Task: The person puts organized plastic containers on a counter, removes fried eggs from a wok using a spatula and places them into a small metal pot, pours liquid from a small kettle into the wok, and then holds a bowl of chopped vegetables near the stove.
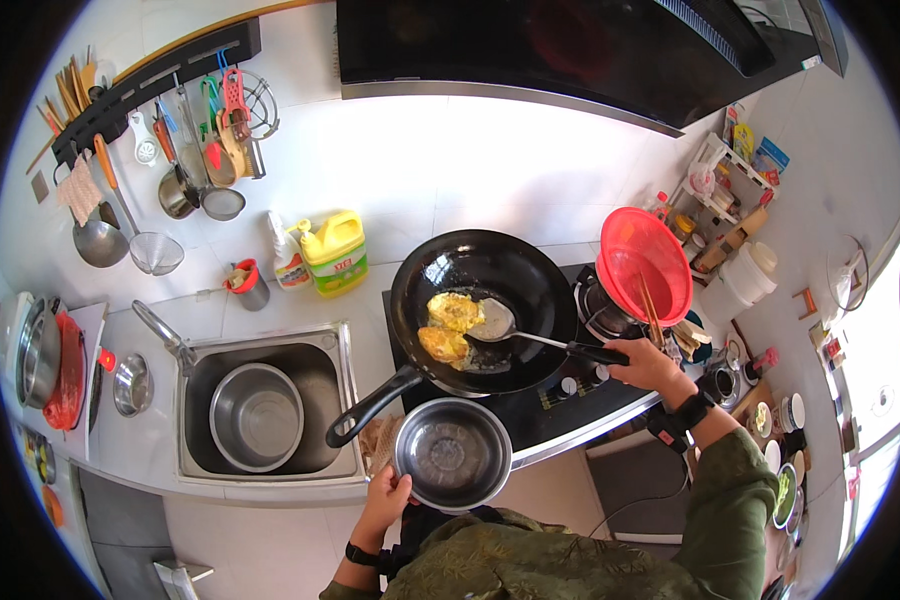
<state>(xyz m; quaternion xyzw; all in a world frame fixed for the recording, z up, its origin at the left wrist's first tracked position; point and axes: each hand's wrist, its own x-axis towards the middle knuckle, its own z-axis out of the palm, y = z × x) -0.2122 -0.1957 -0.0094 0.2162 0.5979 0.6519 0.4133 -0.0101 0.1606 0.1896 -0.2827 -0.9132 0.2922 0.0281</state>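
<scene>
My right hand (643,363) grips the black handle of a metal wok spatula (493,321). Its blade rests in a black wok (495,262), touching the upper of two pieces of yellow, browned fried egg (445,346). A little oil glistens around the egg. With my left hand (387,492) I hold a stainless steel bowl (454,454) by its left rim, my thumb on the edge. The bowl holds no food and is just in front of the wok, close to my body. The wok's long handle (371,405) points left toward the sink.
The wok stands on a black gas hob (540,420). A red plastic basin (637,255) with chopsticks is right of it. Left lies a steel sink (322,375) holding a metal pot (257,420). A yellow detergent jug (335,251) and spray bottle (289,259) stand by the wall.
</scene>
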